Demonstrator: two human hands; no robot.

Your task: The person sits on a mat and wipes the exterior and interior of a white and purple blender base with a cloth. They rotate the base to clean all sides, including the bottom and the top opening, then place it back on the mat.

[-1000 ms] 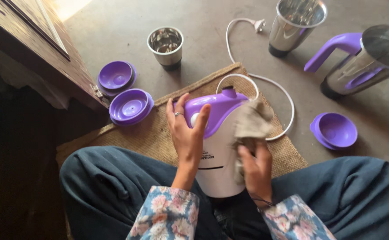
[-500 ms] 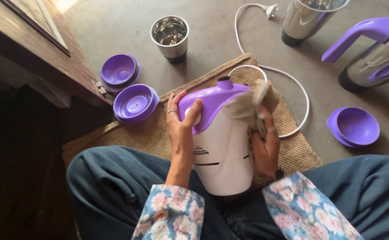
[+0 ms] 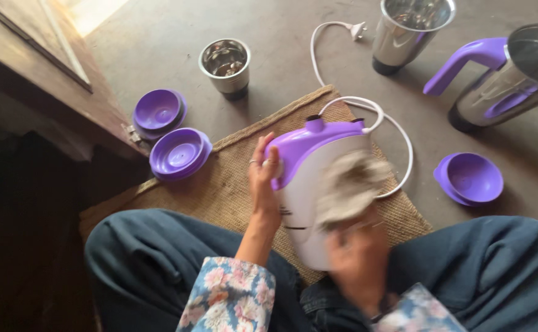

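A white mixer base with a purple top (image 3: 309, 178) rests tilted on my lap, over a jute mat (image 3: 232, 178). My left hand (image 3: 264, 181), with rings on its fingers, grips the base's left side near the purple top. My right hand (image 3: 355, 258) is blurred with motion and presses a crumpled grey cloth (image 3: 349, 187) against the white front of the base. The white power cord (image 3: 367, 110) loops from behind the base across the floor to its plug (image 3: 358, 27).
Steel jars stand on the concrete floor: a small one (image 3: 226, 64), a medium one (image 3: 407, 31) and a large one with a purple handle (image 3: 502, 77). Two purple lids (image 3: 170, 132) lie at left, another (image 3: 471, 178) at right. A wooden door frame (image 3: 47, 74) runs along the left.
My right hand with the cloth has slid down the front of the mixer base and is now blurred. The base has tilted and turned a little; my left hand keeps its grip.
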